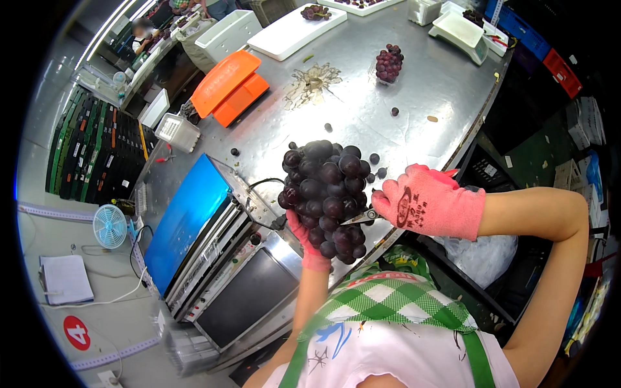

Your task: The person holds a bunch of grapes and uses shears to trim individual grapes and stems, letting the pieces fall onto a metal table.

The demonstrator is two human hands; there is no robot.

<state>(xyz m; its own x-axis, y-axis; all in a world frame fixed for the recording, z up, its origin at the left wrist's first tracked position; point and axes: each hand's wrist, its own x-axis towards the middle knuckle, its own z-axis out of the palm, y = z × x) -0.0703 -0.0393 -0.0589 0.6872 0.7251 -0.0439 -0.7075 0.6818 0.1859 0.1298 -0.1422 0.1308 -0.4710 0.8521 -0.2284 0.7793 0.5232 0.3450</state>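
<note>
A large bunch of dark purple grapes (325,189) is held up over the near edge of the metal table (359,116). My left hand (308,245), in a pink glove, supports the bunch from below and behind; most of its fingers are hidden by the fruit. In my right hand (427,201), also gloved in pink, is a pair of small scissors (361,217) with red handles. Their blades point left against the lower right side of the bunch. Several loose grapes (374,158) lie on the table just beyond it.
A wrapping machine with a blue lid (189,218) stands at the left. Farther off are an orange scale (228,87), a white scale (461,34), a clear punnet of grapes (389,65) and a white foam lid (296,31). A person (144,36) works in the background.
</note>
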